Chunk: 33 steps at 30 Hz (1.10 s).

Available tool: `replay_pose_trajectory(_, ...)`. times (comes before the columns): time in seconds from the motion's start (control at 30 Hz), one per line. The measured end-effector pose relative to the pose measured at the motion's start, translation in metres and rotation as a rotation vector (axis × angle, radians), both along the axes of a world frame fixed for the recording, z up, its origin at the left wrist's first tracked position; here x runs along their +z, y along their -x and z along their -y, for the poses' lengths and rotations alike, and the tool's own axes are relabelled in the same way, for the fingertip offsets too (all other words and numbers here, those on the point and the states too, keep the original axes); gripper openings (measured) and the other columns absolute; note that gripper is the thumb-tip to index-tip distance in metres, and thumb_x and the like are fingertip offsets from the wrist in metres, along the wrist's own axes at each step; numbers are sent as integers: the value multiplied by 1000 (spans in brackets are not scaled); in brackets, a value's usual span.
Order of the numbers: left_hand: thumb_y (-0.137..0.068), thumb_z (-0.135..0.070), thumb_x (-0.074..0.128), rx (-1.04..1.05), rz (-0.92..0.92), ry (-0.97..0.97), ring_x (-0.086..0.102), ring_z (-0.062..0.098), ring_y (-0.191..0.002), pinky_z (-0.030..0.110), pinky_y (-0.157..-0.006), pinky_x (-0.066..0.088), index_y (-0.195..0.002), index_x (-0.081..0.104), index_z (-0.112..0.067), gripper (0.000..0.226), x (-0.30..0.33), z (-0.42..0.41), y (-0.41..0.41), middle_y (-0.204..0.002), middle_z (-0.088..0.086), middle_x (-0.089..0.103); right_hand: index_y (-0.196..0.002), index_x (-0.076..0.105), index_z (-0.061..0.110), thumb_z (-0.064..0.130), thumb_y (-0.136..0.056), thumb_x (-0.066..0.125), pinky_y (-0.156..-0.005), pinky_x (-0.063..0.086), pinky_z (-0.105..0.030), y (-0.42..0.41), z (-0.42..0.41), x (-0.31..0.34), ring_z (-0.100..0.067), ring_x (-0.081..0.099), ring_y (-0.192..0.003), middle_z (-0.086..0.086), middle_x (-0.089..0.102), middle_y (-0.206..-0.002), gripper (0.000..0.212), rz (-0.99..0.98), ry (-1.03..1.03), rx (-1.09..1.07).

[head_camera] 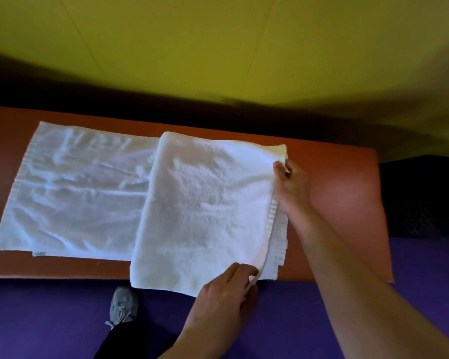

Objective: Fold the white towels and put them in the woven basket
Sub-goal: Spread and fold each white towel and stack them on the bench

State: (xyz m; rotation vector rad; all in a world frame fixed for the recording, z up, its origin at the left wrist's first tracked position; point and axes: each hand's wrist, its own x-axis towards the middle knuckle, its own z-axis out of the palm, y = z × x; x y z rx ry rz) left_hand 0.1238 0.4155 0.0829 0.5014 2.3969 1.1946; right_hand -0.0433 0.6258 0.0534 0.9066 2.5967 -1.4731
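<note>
**Both hands hold the folded towel's right edge**

A thick white terry towel (205, 211), folded over, lies on the orange-brown rectangular table top (347, 203), its near edge hanging slightly over the table's front. The right hand (290, 185) pinches the far right corner of the folded layers, thumb on top and fingers curled beneath. The left hand (226, 288) pinches the near right corner, its fingers curled round the cloth's edge. To the left, partly under the folded one, a thin white towel (73, 193) lies spread flat and wrinkled. Below the table are a purple floor mat (49, 320) and a grey laced shoe (122, 304). A yellow-green wall (218, 47) rises behind.
</note>
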Motion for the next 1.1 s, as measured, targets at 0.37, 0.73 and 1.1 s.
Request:
replay_pose_trajectory(0.37,-96,-43,61,-323,277,243,52,16,-125,31,-101,44,-156,23,-36,72,-30,-77,3,-147,-10,40,-114,63,14,22,-105,52,-52,40,-9,-15,-62,-43,1,49,-64,3,59,-91,17,71,-78,-21)
replay_pose_trajectory(0.73,-88,-18,70,163,9,621,59,41,-99,50,-88,49,-128,60,-15,42,-64,77,17,-117,13,60,-123,54,27,22,-90,67,-81,52,-37,-158,3,-81,-18,59,-94,0,57,-102,36,237,-215,139)
replay_pose_trajectory(1.1,-90,-22,74,693,541,349,63,29,-105,40,-92,48,-139,45,-15,57,-107,143,21,-114,3,63,-123,48,14,33,-96,67,-82,47,-35,-245,38,-91,-22,62,-103,-2,62,-108,37,434,407,-745)
